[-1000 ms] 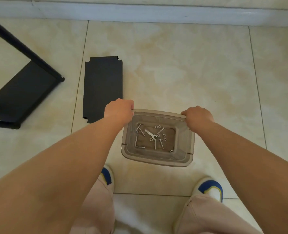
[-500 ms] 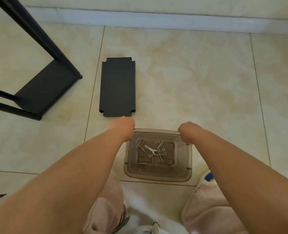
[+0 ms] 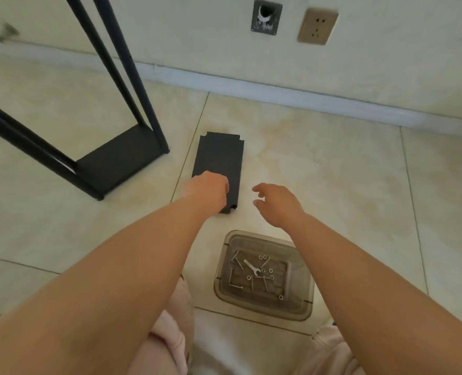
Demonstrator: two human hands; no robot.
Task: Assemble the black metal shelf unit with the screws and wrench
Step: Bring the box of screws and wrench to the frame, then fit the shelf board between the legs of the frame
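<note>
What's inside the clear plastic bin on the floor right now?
The bin holds a small wrench, several loose screws and a few washers or nuts, scattered on its bottom. Nothing covers them; neither hand is in the bin. Exact counts are too small to tell.

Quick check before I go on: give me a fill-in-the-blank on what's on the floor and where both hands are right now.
1. The wrench lies inside the clear plastic ____ among the screws.
2. The left hand is over the near end of the loose black shelf ____.
3. The right hand, fingers spread, holds ____.
4. The shelf frame stands to the ____ of that loose piece.

Missing words: bin; panel; nothing; left
</note>
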